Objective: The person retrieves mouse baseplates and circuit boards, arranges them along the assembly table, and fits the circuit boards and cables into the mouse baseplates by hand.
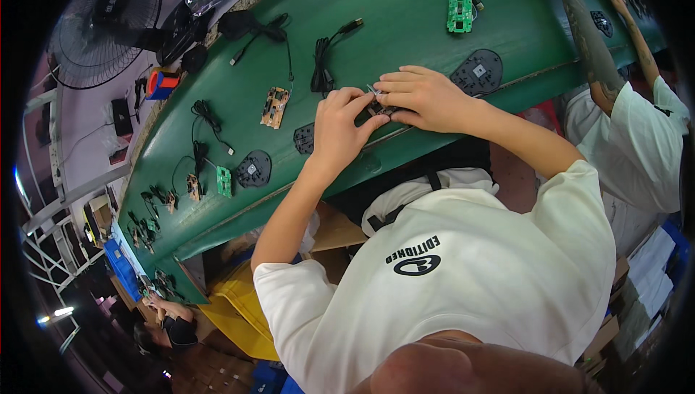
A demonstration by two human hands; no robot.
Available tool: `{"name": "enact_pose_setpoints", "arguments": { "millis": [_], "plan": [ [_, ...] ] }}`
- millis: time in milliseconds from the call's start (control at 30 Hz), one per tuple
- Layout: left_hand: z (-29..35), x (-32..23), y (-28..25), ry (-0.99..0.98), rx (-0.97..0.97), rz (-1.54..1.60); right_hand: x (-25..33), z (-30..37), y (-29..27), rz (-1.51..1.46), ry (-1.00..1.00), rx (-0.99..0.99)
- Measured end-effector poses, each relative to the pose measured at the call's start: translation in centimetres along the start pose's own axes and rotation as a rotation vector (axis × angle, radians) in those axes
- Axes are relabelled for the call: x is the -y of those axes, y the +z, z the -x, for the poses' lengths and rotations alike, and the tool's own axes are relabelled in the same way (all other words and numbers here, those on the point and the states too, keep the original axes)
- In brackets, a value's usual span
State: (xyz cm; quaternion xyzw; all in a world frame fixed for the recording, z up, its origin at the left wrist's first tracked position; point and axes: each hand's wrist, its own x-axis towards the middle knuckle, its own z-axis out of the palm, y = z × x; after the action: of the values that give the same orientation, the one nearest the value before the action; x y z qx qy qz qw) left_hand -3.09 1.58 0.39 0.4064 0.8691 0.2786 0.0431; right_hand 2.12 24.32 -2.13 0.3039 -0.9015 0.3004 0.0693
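Note:
Over the near edge of the green work surface, my left hand (339, 125) and my right hand (428, 102) meet with bent fingers. Between their fingertips they grip a small dark electronic part (379, 107), mostly hidden by the fingers. Just left of my left hand lies a dark, rounded plastic base (304, 138), partly covered by the wrist. A similar black plastic base (478, 72) lies beyond my right wrist. A bundled black USB cable (321, 65) rests on the surface beyond my hands.
A brown circuit board (275, 108) with a cable and a green circuit board (460, 14) lie farther off. More boards, cables and a black base (253, 169) spread leftward. A fan (108, 18) stands far left. A co-worker's tattooed arm (595, 47) reaches in at right.

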Motion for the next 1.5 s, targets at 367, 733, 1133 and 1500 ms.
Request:
{"name": "enact_pose_setpoints", "arguments": {
  "millis": [367, 733, 1133, 1500],
  "plan": [
    [-0.9, -0.2, -2.1, -0.009, 0.142, -0.071, 0.9, 0.9, -1.4, 0.085, 0.127, -0.053],
    [-0.3, -1.4, -0.8, -0.104, 0.076, -0.032, 1.6, 0.4, -1.5, 0.071, 0.257, -0.022],
    [-0.4, -1.1, -1.1, -0.096, 0.132, -0.060, 0.6, 0.2, -1.9, -0.102, 0.296, -0.028],
    [-0.4, -0.9, -1.2, -0.080, 0.108, -0.032, 1.0, -0.1, -0.5, -0.087, 0.409, -0.166]
  ]
}}
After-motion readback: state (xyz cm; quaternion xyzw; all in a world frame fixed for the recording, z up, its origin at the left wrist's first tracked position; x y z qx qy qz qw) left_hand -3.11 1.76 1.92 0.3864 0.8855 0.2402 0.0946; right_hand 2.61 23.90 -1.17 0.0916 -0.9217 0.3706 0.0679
